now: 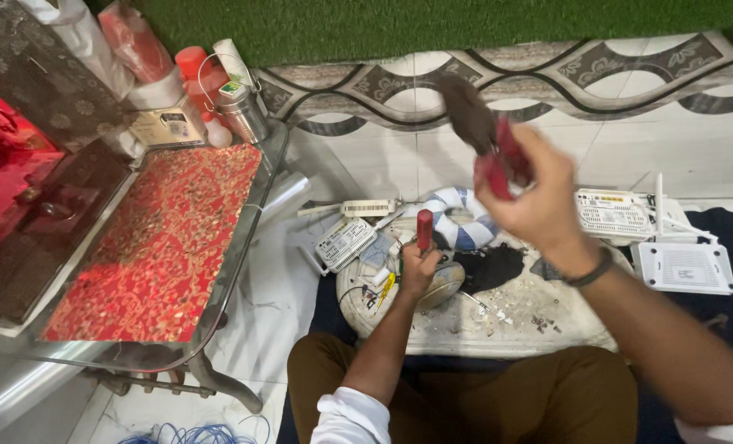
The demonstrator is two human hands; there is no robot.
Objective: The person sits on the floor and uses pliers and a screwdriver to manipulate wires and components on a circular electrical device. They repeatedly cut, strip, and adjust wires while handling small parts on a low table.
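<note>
My left hand [418, 267] grips a tool with a red handle [424, 228], held upright over a round white device [445, 284] on the work surface. My right hand [539, 201] is raised above the surface and holds pliers with red grips [498, 160]; their dark jaws point up and left and are blurred. Under the raised hand lies a patch of black material [488, 267] among small white scraps.
White router casings [617, 214] [686, 267] lie at the right, and white vented covers [347, 242] at the left of the pale stone slab [482, 329]. A glass table with a red patterned cloth [157, 247] stands at the left, with bottles and a steel can [243, 111]. Blue wire [190, 433] lies on the floor.
</note>
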